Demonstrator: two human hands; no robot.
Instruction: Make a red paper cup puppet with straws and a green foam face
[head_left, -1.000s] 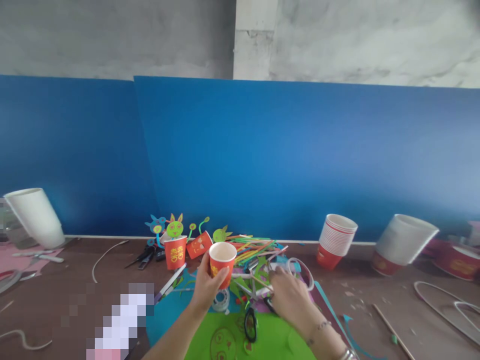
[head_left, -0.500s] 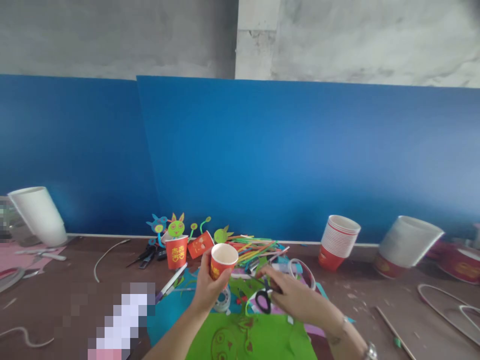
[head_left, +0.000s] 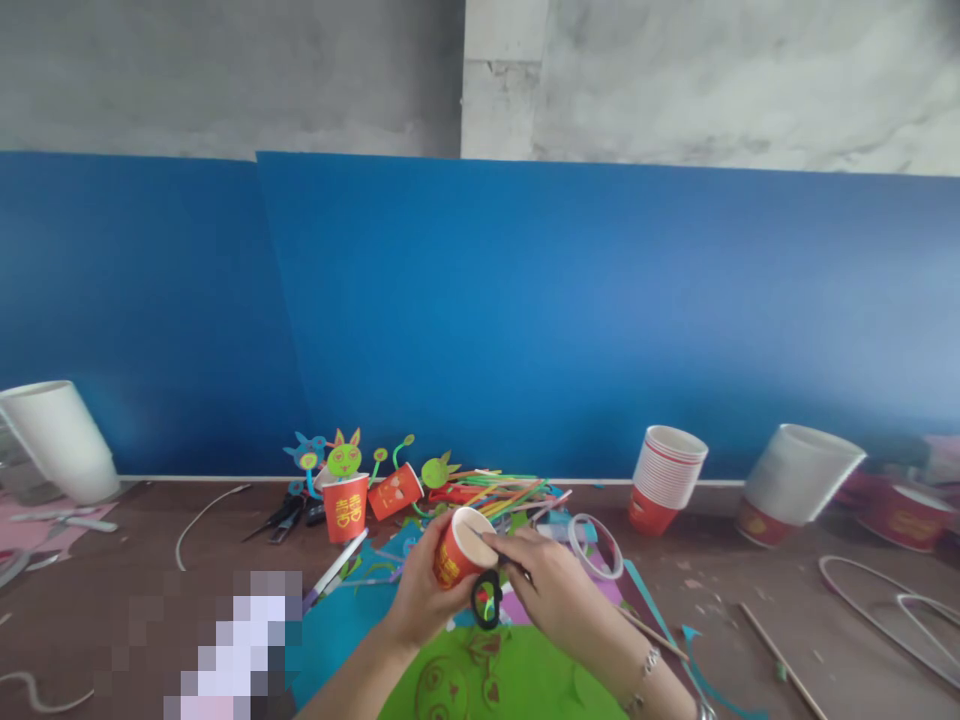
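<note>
A red and white paper cup (head_left: pixel 454 556) is gripped by my left hand (head_left: pixel 421 590), its open mouth tilted toward the right. My right hand (head_left: pixel 541 577) holds black-handled scissors (head_left: pixel 487 600) against the cup's rim, and their blades seem to reach into its mouth; the tips are hard to make out. Beneath both hands lies green paper (head_left: pixel 495 672) with drawn shapes, overlapping blue paper (head_left: pixel 337 632). Behind them, an upright red cup (head_left: pixel 346 508) carries a green paper animal face (head_left: pixel 344 458), and another red cup (head_left: pixel 396 492) lies tilted beside it.
Coloured straws (head_left: pixel 499 495) are heaped behind my hands. A tape roll (head_left: pixel 595 547) rests to their right. Stacked cups (head_left: pixel 667 480) and a larger stack (head_left: pixel 799 485) stand further right. A marker (head_left: pixel 335 570) lies left, a thin stick (head_left: pixel 781 660) right. A blue panel (head_left: pixel 480 320) rises behind.
My right hand has brought the scissors left to the cup. My left hand has tilted the cup to the right. The view has shifted slightly.
</note>
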